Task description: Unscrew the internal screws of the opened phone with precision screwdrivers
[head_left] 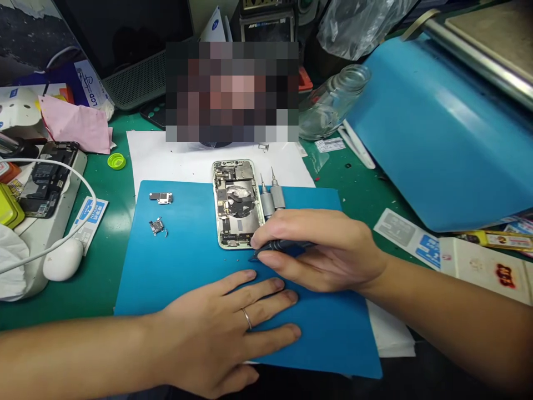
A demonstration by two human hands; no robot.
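Note:
My left hand lies on the blue mat with its fingers spread, palm down, holding nothing. Above it, my right hand pinches what look like black tweezers between thumb and fingers. The dark tip points left, close to the bottom edge of an opened phone whose boards and coil are exposed. Two tiny screws lie on the mat just below the phone. Two grey screwdrivers stand beside the phone's right side, partly behind my right hand.
Small metal phone parts lie on the mat's left. White paper extends under the mat. A glass jar and white tweezers are at the back right. A power strip with another phone stands left.

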